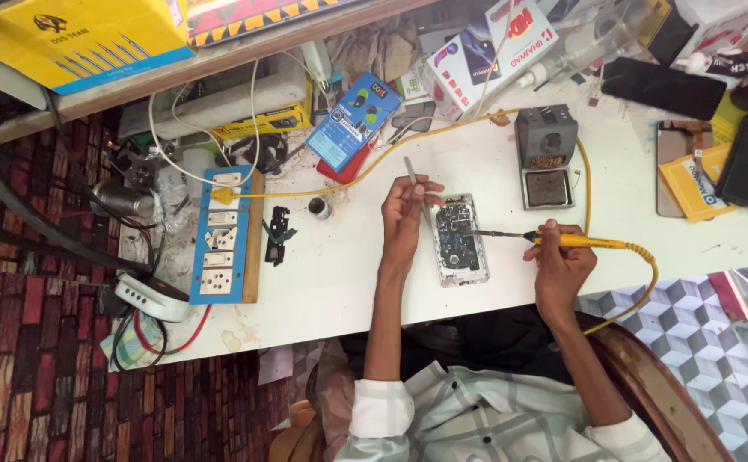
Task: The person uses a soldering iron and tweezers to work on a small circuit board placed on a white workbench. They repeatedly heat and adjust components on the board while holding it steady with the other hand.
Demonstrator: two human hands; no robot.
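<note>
An opened phone [459, 241] with its circuit board showing lies on the white table [348, 274] in front of me. My left hand [406, 210] grips metal tweezers [412, 171] at the phone's upper left edge. In my right hand [558, 257] is a yellow soldering iron [584, 242], whose dark tip [481, 231] touches the board near its middle. The iron's yellow cord [648, 282] loops off the right side of the table and back across it.
A grey soldering stand [547, 156] with a sponge sits behind the phone on the right. At the left lies a blue switch and socket board [218, 235]. Small black parts [275, 233], a blue box [353, 120], dark phones [663, 85] and boxes crowd the back.
</note>
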